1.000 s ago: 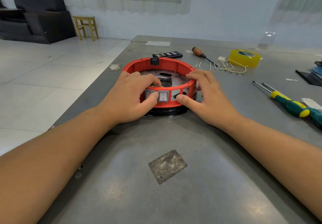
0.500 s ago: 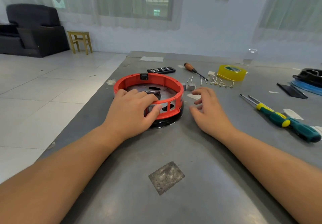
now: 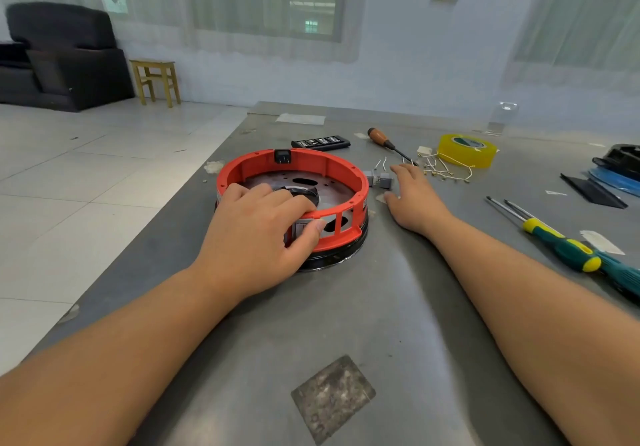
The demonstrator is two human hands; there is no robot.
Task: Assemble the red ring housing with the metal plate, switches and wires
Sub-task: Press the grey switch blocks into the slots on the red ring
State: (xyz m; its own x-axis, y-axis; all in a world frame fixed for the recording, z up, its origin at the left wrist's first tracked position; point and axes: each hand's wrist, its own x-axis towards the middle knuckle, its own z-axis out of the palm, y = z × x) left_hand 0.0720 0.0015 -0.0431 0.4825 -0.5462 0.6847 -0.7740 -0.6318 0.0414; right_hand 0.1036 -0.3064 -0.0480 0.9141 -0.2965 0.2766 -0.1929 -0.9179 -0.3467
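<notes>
The right hand [image 3: 412, 196] has left the red ring housing [image 3: 294, 199], where a second ago it was pressing on the front wall together with the other hand. Now it lies on the counter [image 3: 381, 324] just beside the housing, on its right side, with the fingers relaxed and stretched toward the two loose grey switches [image 3: 379, 179]. It holds nothing yet; the fingertips are very near the switches, but I cannot tell if they touch them.

The left hand [image 3: 263, 234] stays on the housing. Its fingers go over the near rim to the inside and the thumb presses on the outer wall, so it grasps the front wall at the place where one switch is already seated. The metal plate [image 3: 294, 182] lies inside the ring, and the whole housing stands on the counter on a black base.

I judge that the seated switch is finished and the next switch is now being fetched. The open windows in the front wall, to the right of the thumb, are probably its place. The thin wires [image 3: 446, 168] wait farther back, beside the yellow tape roll [image 3: 465, 151].
</notes>
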